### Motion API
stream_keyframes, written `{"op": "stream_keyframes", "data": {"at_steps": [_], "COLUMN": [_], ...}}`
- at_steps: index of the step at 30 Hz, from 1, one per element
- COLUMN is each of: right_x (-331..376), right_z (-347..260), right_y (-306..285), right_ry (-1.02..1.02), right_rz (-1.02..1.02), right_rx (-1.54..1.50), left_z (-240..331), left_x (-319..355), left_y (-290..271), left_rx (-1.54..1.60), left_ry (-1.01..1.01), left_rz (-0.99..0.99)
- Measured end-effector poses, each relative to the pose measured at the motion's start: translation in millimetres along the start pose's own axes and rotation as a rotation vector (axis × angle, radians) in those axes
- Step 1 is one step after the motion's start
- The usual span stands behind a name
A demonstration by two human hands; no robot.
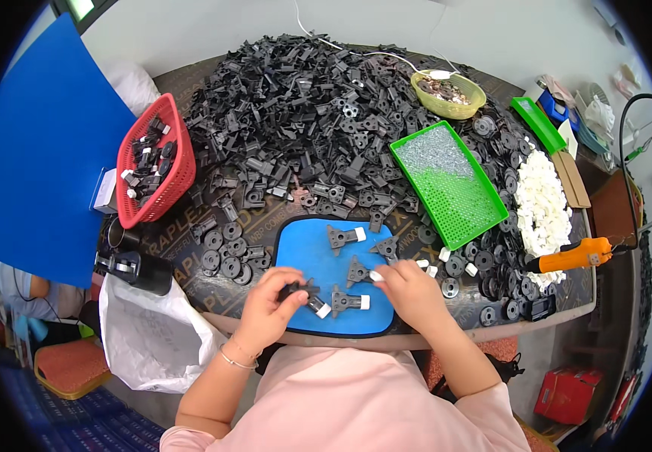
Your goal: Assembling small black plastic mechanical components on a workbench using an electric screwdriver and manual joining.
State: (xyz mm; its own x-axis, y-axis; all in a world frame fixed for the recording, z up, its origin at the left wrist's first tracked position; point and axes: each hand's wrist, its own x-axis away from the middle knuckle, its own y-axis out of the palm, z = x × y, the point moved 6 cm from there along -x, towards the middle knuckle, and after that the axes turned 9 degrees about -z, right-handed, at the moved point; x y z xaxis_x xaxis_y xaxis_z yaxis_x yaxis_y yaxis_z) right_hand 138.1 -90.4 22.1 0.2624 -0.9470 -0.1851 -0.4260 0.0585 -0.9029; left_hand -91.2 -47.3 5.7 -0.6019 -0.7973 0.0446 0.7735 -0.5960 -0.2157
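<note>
A black plastic part with a white end (318, 306) is gripped in my left hand (272, 301), whose fingers are closed around it over the left side of the blue mat (307, 247). My right hand (415, 295) is closed at the mat's right edge, with a small white plastic cap (376, 276) at its fingertips. That cap touches or nearly touches a black T-shaped part (356, 271). Just above the right fingers lies another black part (386, 247). Two more black parts, one at the mat's top (339, 238) and one lower down (343, 302), have white ends.
A large heap of black parts (288, 113) covers the table's back. Left stands a red basket (179, 169); right, a green tray (469, 203), a yellow bowl (462, 111), white pieces (541, 203) and an orange-handled tool (575, 256). Black discs (230, 267) and a tape dispenser (141, 271) flank the mat.
</note>
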Motion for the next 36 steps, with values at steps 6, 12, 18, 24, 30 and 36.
{"op": "stream_keyframes", "data": {"at_steps": [6,12,18,24,30,36], "right_x": [-77.2,-92.3,-103.2,-128.2,-124.9,-128.2], "right_z": [-47.3,-43.7,-43.1,-47.8,-45.4,-37.2], "right_y": [38.5,44.7,42.7,48.0,72.8,77.5], "right_ry": [-0.212,-0.217,-0.141,0.035,-0.198,-0.214], "right_rz": [-0.204,-0.258,-0.269,-0.465,-0.43,-0.393], "right_rx": [-0.026,-0.056,0.021,0.141,0.015,-0.118], "left_z": [-2.9,-1.9,-5.1,8.2,6.7,3.2], "left_x": [4.9,14.1,4.9,3.5,-9.9,-19.6], "left_y": [-29.1,-40.1,-48.3,-54.4,-41.8,-33.8], "left_rx": [-0.249,-0.259,-0.179,-0.178,-0.19,-0.175], "left_ry": [-0.008,-0.004,-0.05,-0.004,0.065,0.042], "left_rz": [0.254,0.313,0.394,0.41,0.292,0.28]}}
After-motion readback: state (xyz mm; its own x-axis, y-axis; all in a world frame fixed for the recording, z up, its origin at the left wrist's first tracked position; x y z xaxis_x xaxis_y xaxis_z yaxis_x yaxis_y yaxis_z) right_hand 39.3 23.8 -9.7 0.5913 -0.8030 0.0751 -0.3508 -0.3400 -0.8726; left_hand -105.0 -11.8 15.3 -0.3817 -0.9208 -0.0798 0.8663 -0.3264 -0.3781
